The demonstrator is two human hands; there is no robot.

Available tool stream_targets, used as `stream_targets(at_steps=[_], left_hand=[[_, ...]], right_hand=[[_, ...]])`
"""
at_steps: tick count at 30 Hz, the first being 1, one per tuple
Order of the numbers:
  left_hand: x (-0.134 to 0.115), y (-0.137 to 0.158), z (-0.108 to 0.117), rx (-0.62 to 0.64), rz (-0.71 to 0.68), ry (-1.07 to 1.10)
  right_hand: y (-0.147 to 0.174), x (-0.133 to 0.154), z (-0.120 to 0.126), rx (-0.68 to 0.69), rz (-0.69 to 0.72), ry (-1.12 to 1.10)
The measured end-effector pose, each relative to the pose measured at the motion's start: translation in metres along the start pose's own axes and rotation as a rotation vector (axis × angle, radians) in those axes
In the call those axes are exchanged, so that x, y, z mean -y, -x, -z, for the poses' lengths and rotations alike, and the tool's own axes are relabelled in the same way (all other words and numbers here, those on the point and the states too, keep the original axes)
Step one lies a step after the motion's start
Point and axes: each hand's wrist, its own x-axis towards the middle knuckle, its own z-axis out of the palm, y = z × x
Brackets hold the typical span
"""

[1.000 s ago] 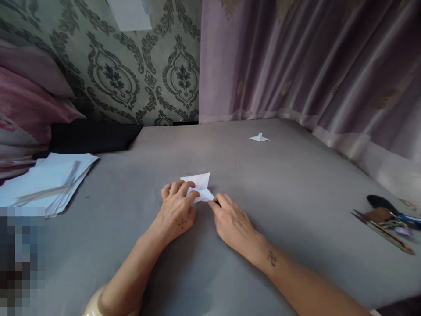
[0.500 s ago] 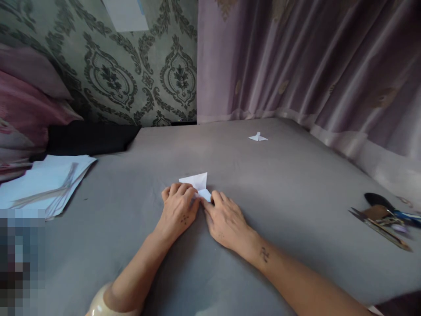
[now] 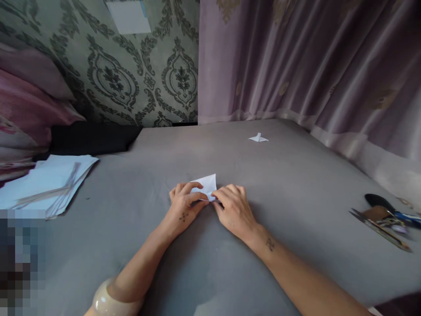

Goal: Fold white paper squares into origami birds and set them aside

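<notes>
A small white folded paper (image 3: 208, 183) is on the grey cloth surface in front of me, one flap standing up at the back. My left hand (image 3: 184, 202) pinches its near left edge between thumb and fingers. On the near right edge, my right hand (image 3: 233, 206) grips the paper with thumb and curled fingers. The fingertips of both hands almost meet at the near fold, and they cover part of the lower paper.
A white folded paper figure (image 3: 258, 138) lies farther back on the grey surface (image 3: 296, 184). To the left is a stack of white sheets (image 3: 55, 175) beside a black cloth (image 3: 92, 138). Scissors (image 3: 378, 228) and small items lie at right. A curtain (image 3: 263, 57) hangs behind.
Both hands and the paper have shifted slightly to the right. My left index finger has lifted and the right fingers have moved onto the paper's right edge.
</notes>
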Motion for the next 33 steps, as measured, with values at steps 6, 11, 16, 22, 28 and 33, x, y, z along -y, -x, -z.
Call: stream_targets(at_steps=[6,11,16,22,28,33], left_hand=[[0.001,0.003,-0.003,-0.025,-0.009,-0.131],[0.001,0.004,-0.002,0.021,-0.012,-0.166],[0.003,0.004,-0.003,0.069,0.048,-0.134],[0.004,0.000,-0.003,0.096,0.130,-0.042],[0.007,-0.003,-0.005,0.101,0.199,-0.025],[0.002,-0.006,-0.006,0.141,0.244,-0.079]], right_hand=[[0.005,0.004,0.000,0.068,0.058,0.199],[0.004,0.008,0.000,0.120,0.060,0.244],[0.001,0.007,-0.003,0.104,0.039,0.247],[-0.005,0.002,-0.007,0.096,-0.004,0.221],[-0.010,0.002,-0.006,0.100,-0.033,0.224],[-0.014,0.002,-0.008,0.075,-0.060,0.225]])
